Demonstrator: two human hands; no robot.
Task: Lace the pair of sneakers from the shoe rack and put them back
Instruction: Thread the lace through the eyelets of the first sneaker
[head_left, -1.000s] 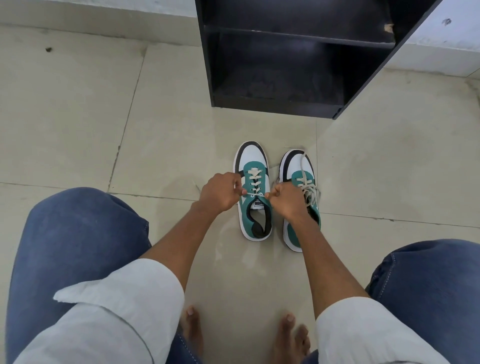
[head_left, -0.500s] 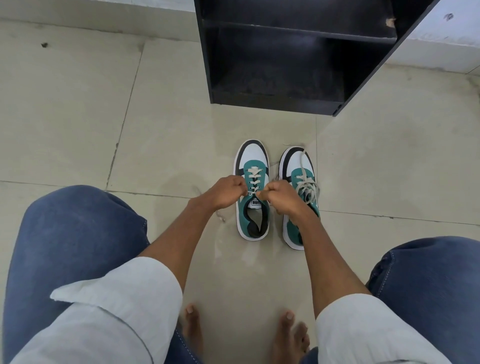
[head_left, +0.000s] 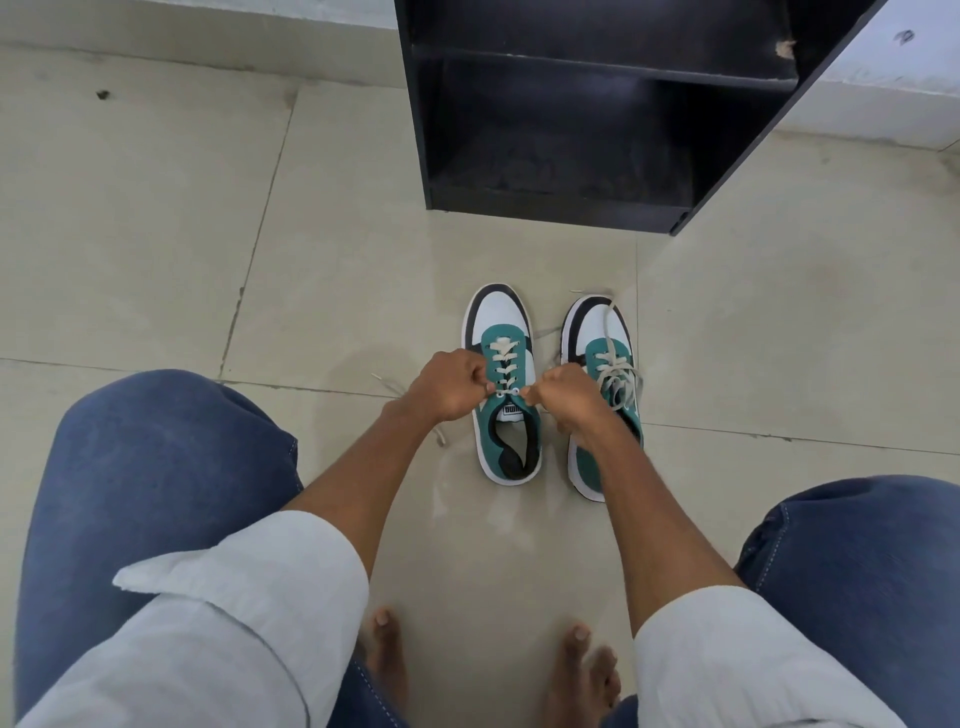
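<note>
Two teal, white and black sneakers stand side by side on the tiled floor, toes toward the rack. The left sneaker (head_left: 503, 379) has its cream lace crossed through the eyelets. My left hand (head_left: 447, 387) and my right hand (head_left: 566, 397) are fists at its top eyelets, each pinching a lace end. A loose lace tail (head_left: 410, 402) trails on the floor behind my left hand. The right sneaker (head_left: 602, 384) is partly under my right wrist, its lace bunched loosely on top.
A black open shoe rack (head_left: 587, 119) stands just beyond the sneakers, its lower shelves bare. My knees in blue jeans flank the scene and my bare feet (head_left: 587, 670) rest on the tiles below. Pale floor tiles spread to the left and right.
My hands have come closer together at the left sneaker's top eyelets, and the taut lace stretch that ran between them a second ago is gone.
</note>
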